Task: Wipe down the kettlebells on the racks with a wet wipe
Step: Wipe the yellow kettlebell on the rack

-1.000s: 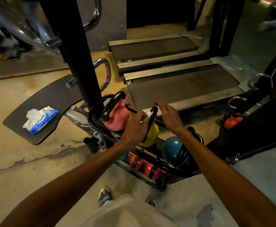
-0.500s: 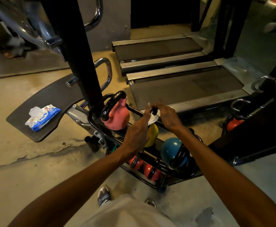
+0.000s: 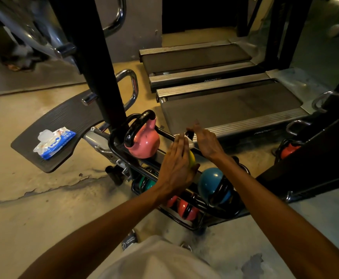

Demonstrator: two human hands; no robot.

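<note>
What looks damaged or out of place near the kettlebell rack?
The concrete floor left of the rack has a long crack with chipped surface. A pack of wet wipes lies on a gym machine's dark footplate.

A gym: two treadmills (image 3: 225, 101) lie side by side at twelve o'clock, a rack (image 3: 184, 218) of coloured kettlebells (image 3: 144, 143) stands centre, chrome-handled machine frames (image 3: 128, 85) at ten o'clock.

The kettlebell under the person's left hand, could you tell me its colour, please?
Yellow; the kettlebell peeks out in the head view.
</note>
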